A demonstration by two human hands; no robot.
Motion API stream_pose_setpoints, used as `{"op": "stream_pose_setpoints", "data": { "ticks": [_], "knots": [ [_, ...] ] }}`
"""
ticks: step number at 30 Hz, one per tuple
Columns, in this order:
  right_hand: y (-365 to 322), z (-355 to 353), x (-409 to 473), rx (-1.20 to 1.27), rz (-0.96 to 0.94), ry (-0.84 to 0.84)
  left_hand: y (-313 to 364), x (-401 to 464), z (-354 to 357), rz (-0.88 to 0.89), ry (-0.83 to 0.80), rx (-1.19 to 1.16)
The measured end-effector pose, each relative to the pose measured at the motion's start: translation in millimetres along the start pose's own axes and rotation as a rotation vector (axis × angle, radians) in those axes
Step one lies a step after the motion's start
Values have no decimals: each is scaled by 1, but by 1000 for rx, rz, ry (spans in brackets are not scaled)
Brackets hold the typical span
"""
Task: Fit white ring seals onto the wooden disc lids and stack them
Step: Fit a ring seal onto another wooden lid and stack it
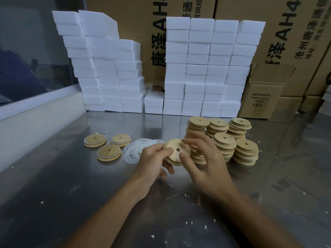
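- steel table (71, 176), bare lid stacks (232, 140) on the right
- wooden lid (174, 152) held mid-air, left hand (152, 160) gripping its rim; stiff, light, probably best held by the edge
- right hand (206, 158) fingers loosely spread against it
- floppy ring seals (136, 151) piled just left

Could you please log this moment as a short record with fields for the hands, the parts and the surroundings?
surface: metal table
left hand: grips the held wooden lid at its left edge
right hand: fingers spread, touching the same lid from the right
seal on held lid: cannot tell
loose seals: pile of white rings, left of the hands
lids at left: three small lots
lids at right: several taller stacks
behind: white foam blocks, cardboard boxes
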State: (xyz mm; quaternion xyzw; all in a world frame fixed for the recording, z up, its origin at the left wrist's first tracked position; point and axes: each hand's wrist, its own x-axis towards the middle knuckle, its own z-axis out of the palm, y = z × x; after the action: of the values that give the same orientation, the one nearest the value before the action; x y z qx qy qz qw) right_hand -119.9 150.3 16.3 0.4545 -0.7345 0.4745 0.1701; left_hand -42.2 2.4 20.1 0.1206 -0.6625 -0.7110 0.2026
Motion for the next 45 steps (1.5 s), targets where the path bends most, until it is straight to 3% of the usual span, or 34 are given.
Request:
{"op": "stream_pose_setpoints", "data": {
  "ticks": [3,5,7,9,12,14,20,25,30,35,45],
  "knots": [
    [-1,0,2,265,205,-1,-1,-1,0,76,-118,140],
    [-1,0,2,354,271,-3,-2,-1,-1,185,-115,258],
    [-1,-1,2,380,301,43,-4,1,-7,331,49,445],
    [-1,-2,4,383,313,103,-5,5,-20,444,284,812],
    [1,-4,5,380,301,147,-5,8,-38,361,307,1248],
    [2,-4,4,375,300,149,-6,9,-42,280,257,1329],
    [5,-4,2,352,294,161,-6,13,-41,335,242,1453],
    [7,-3,3,338,287,157,-2,12,-39,474,267,1341],
    [8,-2,3,356,259,195,5,7,-29,586,326,911],
    [9,-3,3,348,256,247,15,3,-16,391,192,375],
    [-1,4,0,291,164,107,6,-4,8,251,48,183]
  ]
}}
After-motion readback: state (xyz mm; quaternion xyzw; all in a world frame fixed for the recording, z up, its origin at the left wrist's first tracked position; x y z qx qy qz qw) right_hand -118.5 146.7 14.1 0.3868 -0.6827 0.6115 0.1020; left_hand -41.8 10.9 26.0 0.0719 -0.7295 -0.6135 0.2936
